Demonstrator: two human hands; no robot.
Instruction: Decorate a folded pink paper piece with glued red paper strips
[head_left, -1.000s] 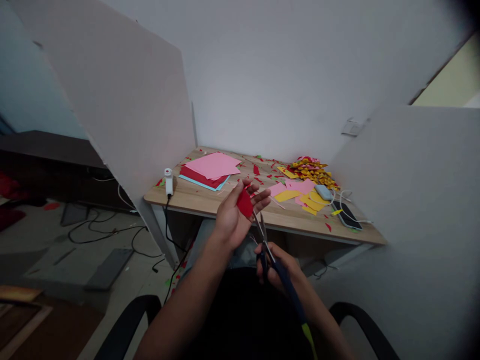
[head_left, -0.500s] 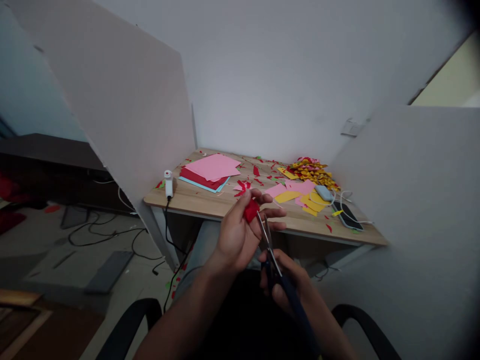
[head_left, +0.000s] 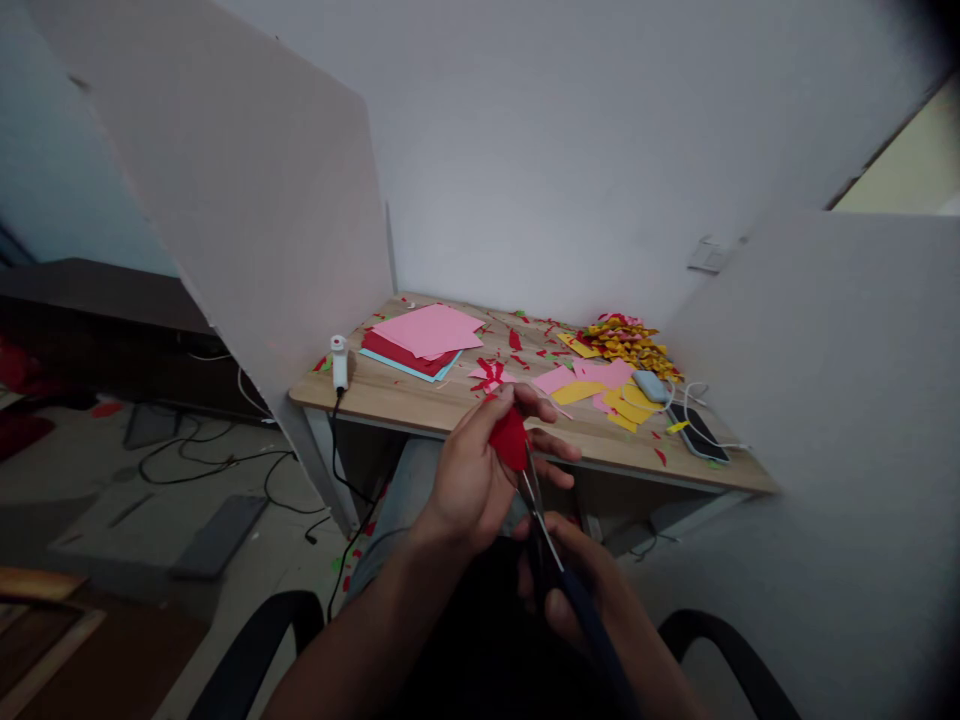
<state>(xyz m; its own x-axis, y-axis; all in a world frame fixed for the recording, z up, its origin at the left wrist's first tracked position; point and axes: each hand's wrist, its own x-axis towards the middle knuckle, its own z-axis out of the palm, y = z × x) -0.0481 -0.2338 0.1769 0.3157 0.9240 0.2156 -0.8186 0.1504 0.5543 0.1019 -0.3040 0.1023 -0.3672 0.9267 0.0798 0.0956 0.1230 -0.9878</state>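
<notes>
A small piece of red paper (head_left: pixel 509 438) is pinched between the thumb and fingers of my left hand (head_left: pixel 469 480), the other fingers spread out behind it. My right hand (head_left: pixel 577 570) grips a pair of dark-handled scissors (head_left: pixel 541 522), pointing up and to the left. Their blade tips meet the lower right edge of the red paper, the blades close together. Both hands are in front of the desk's near edge, above my lap.
On the wooden desk (head_left: pixel 360 388) lie a stack of pink sheets (head_left: pixel 427 330), loose yellow cards (head_left: pixel 577 391), red scraps, a heap of yellow cut pieces (head_left: pixel 630 343) and a phone (head_left: pixel 699 434) with a white cable. A white handheld device (head_left: pixel 340 363) stands at the left.
The red paper has turned in my left hand, and more of it shows. The scissor blades have gone from spread apart to nearly closed at its edge.
</notes>
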